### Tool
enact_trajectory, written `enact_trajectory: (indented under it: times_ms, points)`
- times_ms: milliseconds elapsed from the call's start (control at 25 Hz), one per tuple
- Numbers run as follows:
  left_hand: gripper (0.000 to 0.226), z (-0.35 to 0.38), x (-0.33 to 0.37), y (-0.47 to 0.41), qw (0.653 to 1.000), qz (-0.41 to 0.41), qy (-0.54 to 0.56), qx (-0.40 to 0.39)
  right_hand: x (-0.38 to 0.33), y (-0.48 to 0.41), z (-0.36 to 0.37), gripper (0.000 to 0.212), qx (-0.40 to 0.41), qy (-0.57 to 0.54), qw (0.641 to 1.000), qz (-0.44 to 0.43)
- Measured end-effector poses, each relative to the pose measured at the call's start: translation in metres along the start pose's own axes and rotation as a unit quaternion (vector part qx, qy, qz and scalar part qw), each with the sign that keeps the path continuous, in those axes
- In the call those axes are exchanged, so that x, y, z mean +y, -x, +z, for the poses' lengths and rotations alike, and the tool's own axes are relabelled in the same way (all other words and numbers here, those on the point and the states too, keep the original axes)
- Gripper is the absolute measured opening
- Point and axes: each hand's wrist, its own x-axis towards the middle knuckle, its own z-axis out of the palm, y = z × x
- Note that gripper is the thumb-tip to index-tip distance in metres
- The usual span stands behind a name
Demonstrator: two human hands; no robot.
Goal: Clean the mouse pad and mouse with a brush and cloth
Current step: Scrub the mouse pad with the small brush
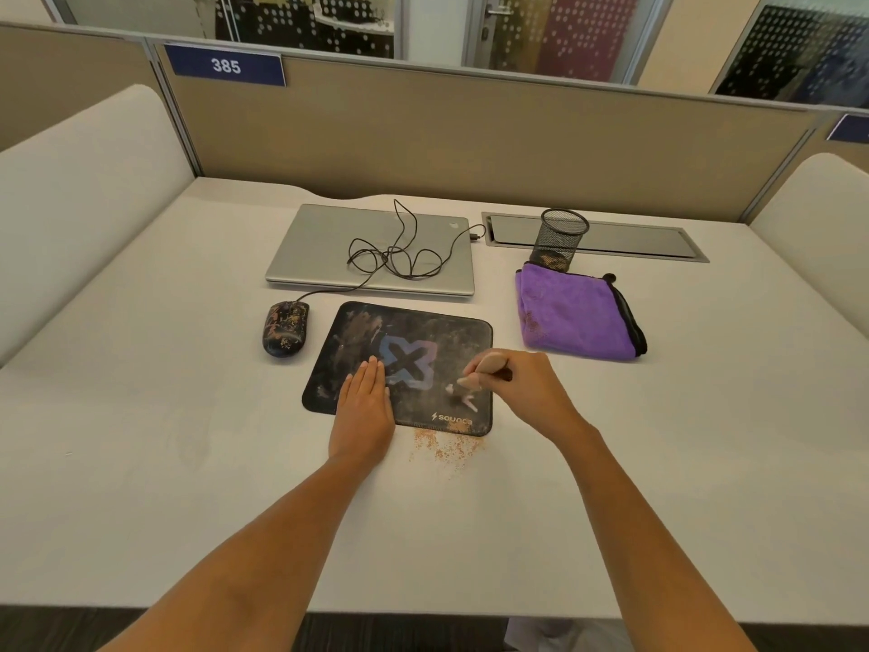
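Flat, straight-fingered left hand (364,407) on mouse pad (451,341); right hand (524,385) curled around brush (486,360).

Both forearms (263,548) are bare along their whole visible length, running from the lower corners of the frame up to the left hand (364,409) and the right hand (524,388) near the centre. The wrists and fingers (371,376) are bare as well. Below the desk (141,463) edge, at the bottom right of centre, a small patch of pale whitish fabric (559,635) shows, too little to tell which garment.
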Motion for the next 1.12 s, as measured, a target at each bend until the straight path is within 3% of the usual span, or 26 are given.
enact_trajectory:
  times_ms: [160, 280, 400, 600, 720, 840, 1000, 1120]
  points:
    - [0.050, 0.000, 0.001, 0.000, 1.000, -0.003, 0.000, 0.001, 0.002, 0.003, -0.013, 0.021, -0.147, 0.033, 0.989, 0.007]
    - [0.050, 0.001, 0.001, -0.001, 1.000, -0.002, -0.005, 0.004, 0.001, 0.003, -0.019, 0.025, -0.089, 0.021, 0.996, -0.009]
    - [0.050, 0.001, 0.000, -0.001, 1.000, -0.003, -0.004, 0.004, -0.004, 0.003, -0.004, 0.013, -0.038, 0.011, 0.999, -0.024]
    - [0.049, 0.001, 0.000, -0.001, 1.000, 0.000, -0.004, 0.009, -0.008, -0.001, -0.001, 0.011, -0.150, 0.072, 0.986, -0.021]
    - [0.049, 0.002, 0.000, -0.001, 1.000, 0.003, -0.011, 0.015, -0.010, -0.006, -0.010, 0.017, -0.115, 0.048, 0.991, -0.039]
    - [0.049, 0.003, -0.001, -0.002, 1.000, 0.003, -0.015, 0.016, -0.016, -0.007, 0.001, 0.006, -0.083, -0.003, 0.994, -0.066]
    - [0.049, 0.004, -0.002, -0.003, 1.000, 0.004, -0.020, 0.014, -0.013, -0.007, 0.012, 0.005, -0.127, 0.005, 0.991, -0.048]
    - [0.049, 0.004, -0.002, -0.003, 1.000, 0.004, -0.019, 0.015, -0.005, -0.009, -0.004, 0.018, -0.146, 0.048, 0.988, -0.031]
